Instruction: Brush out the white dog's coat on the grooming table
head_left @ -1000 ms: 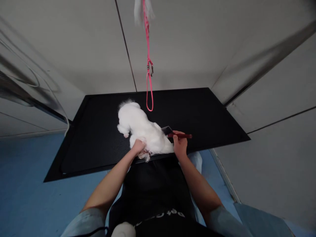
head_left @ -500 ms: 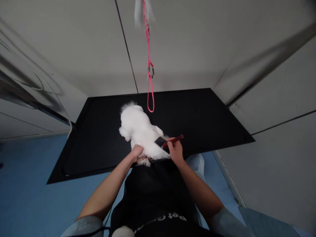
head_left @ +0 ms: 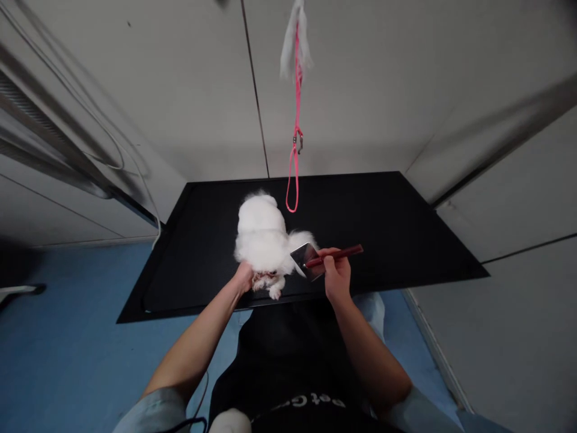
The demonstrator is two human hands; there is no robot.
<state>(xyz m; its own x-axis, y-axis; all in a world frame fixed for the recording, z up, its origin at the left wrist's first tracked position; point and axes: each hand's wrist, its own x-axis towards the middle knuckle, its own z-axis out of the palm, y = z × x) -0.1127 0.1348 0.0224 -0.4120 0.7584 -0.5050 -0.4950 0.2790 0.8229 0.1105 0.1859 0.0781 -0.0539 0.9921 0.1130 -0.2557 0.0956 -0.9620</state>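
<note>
A fluffy white dog [head_left: 262, 231] is on the black grooming table [head_left: 369, 222], close to its front edge. My left hand [head_left: 244, 276] is closed on the dog's near end, beside a brownish patch of fur; its fingertips are buried in the coat. My right hand [head_left: 338, 278] grips a slicker brush [head_left: 345, 251] by its red handle. The flat square head of the brush lies against or just over a puff of white fur on the dog's right side, and I cannot tell which.
A pink grooming loop [head_left: 293, 180] with a metal clip hangs above the table's far side, white fibres at its top. Pale wall panels [head_left: 351, 90] stand behind. A ribbed hose [head_left: 45, 126] and a cable are at left. My black apron [head_left: 288, 361] meets the front edge.
The brush has lifted off the dog's side and turned, showing more of its head. The dog's near fur now stands out rounder and fluffier. The whole view has shifted slightly.
</note>
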